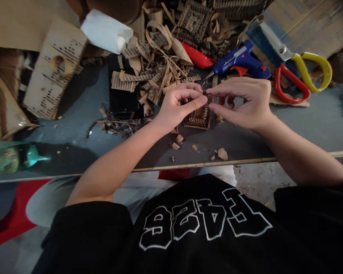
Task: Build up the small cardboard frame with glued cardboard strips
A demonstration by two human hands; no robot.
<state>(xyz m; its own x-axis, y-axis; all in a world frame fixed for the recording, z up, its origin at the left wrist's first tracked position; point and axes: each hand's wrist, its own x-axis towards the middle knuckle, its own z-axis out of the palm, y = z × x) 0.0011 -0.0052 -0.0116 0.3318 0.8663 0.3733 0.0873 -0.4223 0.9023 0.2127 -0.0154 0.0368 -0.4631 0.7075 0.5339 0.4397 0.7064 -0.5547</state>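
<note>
Between my hands lies a small rectangular piece built of corrugated cardboard strips (198, 118), flat on the dark tabletop. My left hand (183, 102) pinches a small dark bit of corrugated cardboard (208, 98) at the far end of this piece, thumb and forefinger together. From the other side my right hand (244, 99) closes thumb and fingertips on the same bit. My fingers partly cover the far end, so how the bit joins the piece cannot be seen. A blue glue gun (240, 61) with a small red light lies just beyond my right hand.
Scissors with red and yellow handles (291, 72) lie at the right. Loose cardboard strips (157, 57) heap up behind my hands, by a black phone (122, 97) and a red-handled tool (197, 56). A green bottle (14, 156) lies at the left near the table edge (148, 168).
</note>
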